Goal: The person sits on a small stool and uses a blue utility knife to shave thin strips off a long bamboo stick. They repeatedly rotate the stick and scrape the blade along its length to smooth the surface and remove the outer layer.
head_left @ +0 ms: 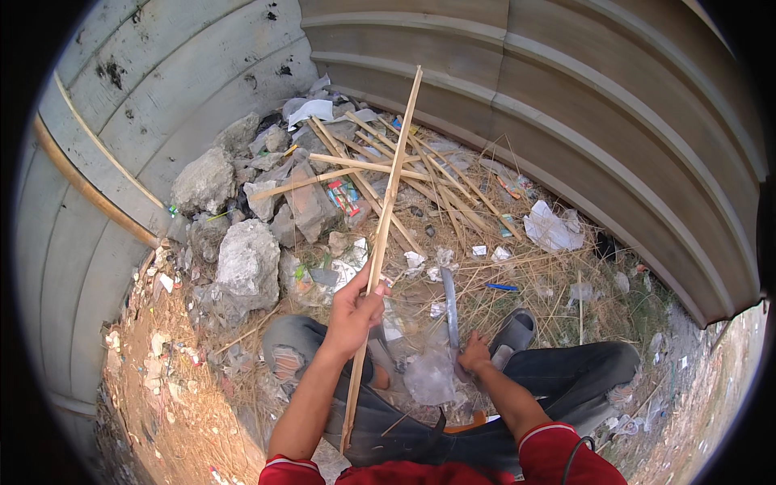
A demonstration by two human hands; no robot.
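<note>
At 7 o'clock, L hand [354, 315] grips wooden slat [392, 182]; approx. 5 o'clock, R hand [475, 353] is beside metal blade [451, 307], grip unclear. Prob. steadying step; lifting blade calls for firm grip.

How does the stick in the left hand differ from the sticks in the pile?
The left hand grips the held stick; the piled sticks lie loose near the rocks. The held stick is a single piece; the piled sticks are many, crossing at different angles.
Both are long, thin and pale yellowish, like wood.
</note>
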